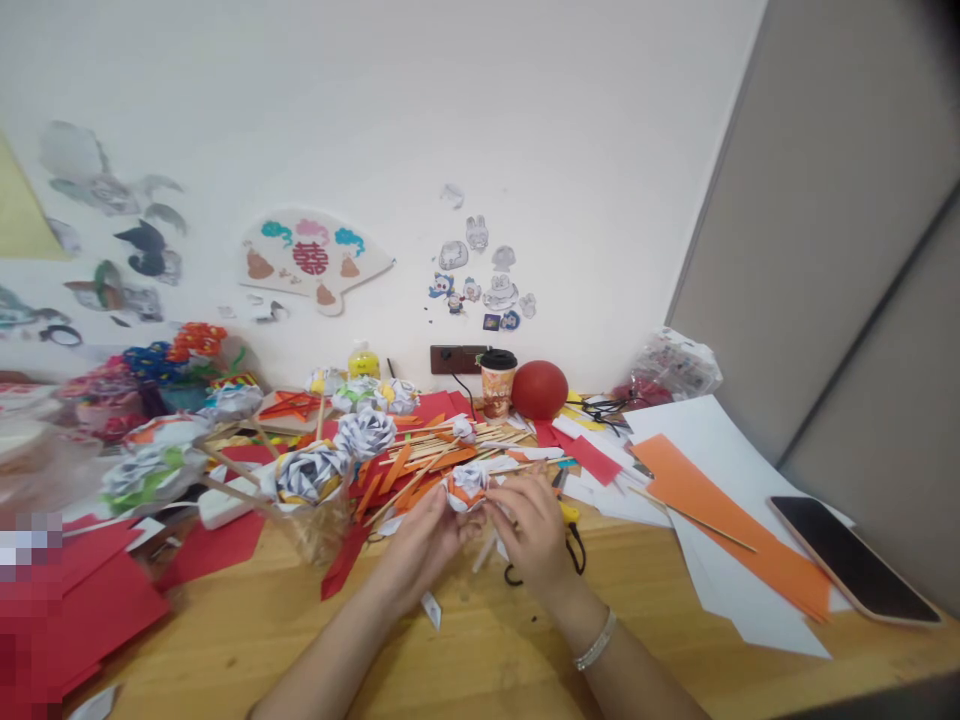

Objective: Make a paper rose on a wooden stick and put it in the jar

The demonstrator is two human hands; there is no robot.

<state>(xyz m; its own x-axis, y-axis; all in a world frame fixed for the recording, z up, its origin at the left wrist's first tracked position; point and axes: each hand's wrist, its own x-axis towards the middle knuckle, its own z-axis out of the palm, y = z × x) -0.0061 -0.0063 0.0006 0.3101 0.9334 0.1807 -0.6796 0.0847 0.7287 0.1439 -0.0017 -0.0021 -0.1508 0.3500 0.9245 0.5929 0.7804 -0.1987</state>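
A small paper rose (468, 486), white with orange at its base, is held between both my hands just above the wooden table (480, 640). My left hand (421, 545) has its fingers closed around the rose from the left. Pinching the flower's right side is my right hand (531, 528), with a bracelet on its wrist. Behind the rose lies a heap of wooden sticks and orange paper strips (435, 458). Black-handled scissors (571, 535) lie partly hidden under my right hand.
Finished paper roses on sticks (311, 470) stand at the left. Red paper sheets (90, 590) cover the left side. White and orange paper sheets (720, 530) and a phone (851, 560) lie at the right. A paper cup (496, 382) and a red ball (540, 390) stand by the wall.
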